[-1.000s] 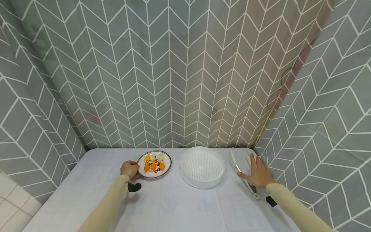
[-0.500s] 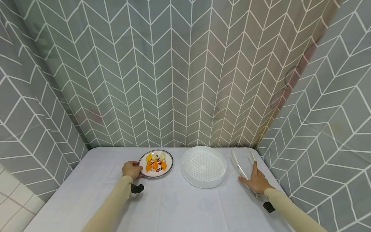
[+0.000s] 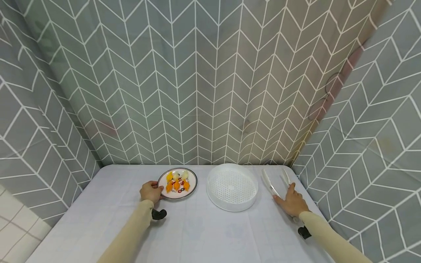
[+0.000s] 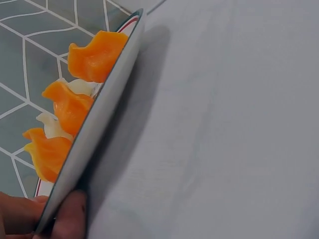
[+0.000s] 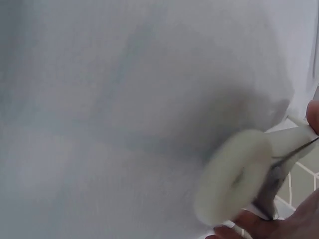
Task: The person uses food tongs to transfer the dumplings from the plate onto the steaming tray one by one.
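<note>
My left hand [image 3: 151, 191] pinches the left rim of a round white plate [image 3: 193, 179] with a dark edge. Several small dumpling-shaped pieces lie on it: orange ones [image 4: 97, 57], a yellow one [image 3: 169, 176] and pale ones [image 3: 185, 175]. In the left wrist view, thumb and fingers hold the rim from both sides. My right hand [image 3: 294, 202] grips a pair of tongs [image 3: 270, 183] with pale arms spread apart, pointing away from me. The right wrist view shows the pale ring [image 5: 212, 199] at the tongs' handle end; the hand covers part of the handle.
Between the hands stands a round white steamer tray [image 3: 231, 188] with a perforated bottom and a raised wall. A white cloth [image 3: 204, 237] covers the table. Grey patterned curtains [image 3: 204, 91] hang behind the table and at both sides.
My right hand has gone from spread flat above the tongs to fingers closed around their handle. The left hand has stayed at the plate's rim. The head view has shifted slightly.
</note>
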`<state>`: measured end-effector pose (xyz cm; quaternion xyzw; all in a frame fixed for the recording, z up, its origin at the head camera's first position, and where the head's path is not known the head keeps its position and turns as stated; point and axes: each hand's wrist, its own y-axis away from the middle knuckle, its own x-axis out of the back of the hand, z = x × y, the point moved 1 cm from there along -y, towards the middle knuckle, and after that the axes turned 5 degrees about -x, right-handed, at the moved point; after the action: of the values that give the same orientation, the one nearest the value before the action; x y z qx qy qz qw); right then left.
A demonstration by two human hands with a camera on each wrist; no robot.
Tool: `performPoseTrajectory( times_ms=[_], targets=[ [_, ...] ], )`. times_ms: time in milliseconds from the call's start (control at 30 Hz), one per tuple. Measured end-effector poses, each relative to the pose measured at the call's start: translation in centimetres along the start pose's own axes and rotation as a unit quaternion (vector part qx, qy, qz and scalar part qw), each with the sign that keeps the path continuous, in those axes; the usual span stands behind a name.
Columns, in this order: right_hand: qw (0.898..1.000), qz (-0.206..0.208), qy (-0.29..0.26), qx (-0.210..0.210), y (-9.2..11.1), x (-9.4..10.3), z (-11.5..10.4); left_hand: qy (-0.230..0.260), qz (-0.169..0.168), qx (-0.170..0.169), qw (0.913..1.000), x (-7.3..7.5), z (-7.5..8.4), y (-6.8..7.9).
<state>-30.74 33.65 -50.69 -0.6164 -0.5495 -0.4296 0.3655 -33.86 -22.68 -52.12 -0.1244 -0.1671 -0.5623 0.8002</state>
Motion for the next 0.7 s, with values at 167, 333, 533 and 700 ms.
performPoseTrajectory(
  times_ms=[167, 333, 533, 700],
  targets=[
    [1.0, 0.012, -0.008, 0.005, 0.2, 0.4, 0.1, 0.013, 0.023, 0.001, 0.9997, -0.4, -0.4, 0.6],
    [0.999, 0.029, -0.026, 0.014, 0.6, 1.2, -0.5, 0.02, 0.036, -0.006, 0.9991, -0.9, -1.1, 0.4],
    [0.997, 0.037, -0.066, 0.02, 0.4, 2.6, -2.5, 0.003, 0.049, -0.023, 0.9985, -1.0, -1.4, 0.0],
    [0.994, 0.036, -0.097, 0.027, 0.3, 4.0, -5.8, -0.001, 0.056, -0.026, 0.9981, -0.9, -1.3, 0.1]
  ],
)
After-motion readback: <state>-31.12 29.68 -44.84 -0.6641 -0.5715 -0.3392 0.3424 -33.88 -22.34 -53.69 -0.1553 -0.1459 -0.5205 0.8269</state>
